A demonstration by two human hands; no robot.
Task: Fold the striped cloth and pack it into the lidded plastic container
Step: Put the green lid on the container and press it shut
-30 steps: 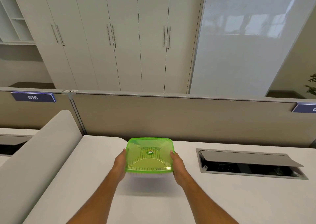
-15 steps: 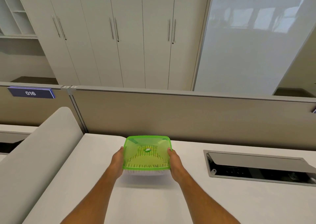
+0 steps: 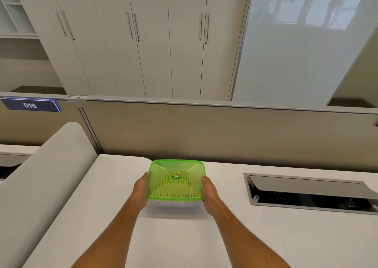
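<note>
Container: a square clear plastic container point(image 3: 176, 201) with a translucent bright green lid point(image 3: 177, 178) sits at the far middle of the white desk top point(image 3: 184, 237), close to the partition. Whether its base rests on the surface or is raised slightly above it cannot be told; a soft shadow lies just beneath it.
Lid: closed over the container, with a small round green logo at its centre.
Cloth: the striped cloth point(image 3: 178, 188), pale with thin dark stripes, lies folded inside the container and shows through the green lid and the clear wall below it.
Left hand: the bare left hand point(image 3: 141, 192) presses against the container's left side, fingers curled around the wall under the lid's rim, gripping it.
Right hand: the bare right hand point(image 3: 210, 194) clasps the container's right side in the same way, with its fingertips point(image 3: 204, 176) at the lid's right edge.
Forearms: both bare forearms reach in from the lower edge and converge on the container.
Desk hatch: a grey rectangular cable hatch point(image 3: 306, 194) is set into the desk to the right of the container, well apart from it, its flap tilted open over a dark recess.
Partition: a beige fabric desk partition point(image 3: 204, 132) stands just behind the container.
Label: a blue plate point(image 3: 30, 105) on the left reads 016.
Background: tall white cabinet doors point(image 3: 153, 42) with slim metal handles.
</note>
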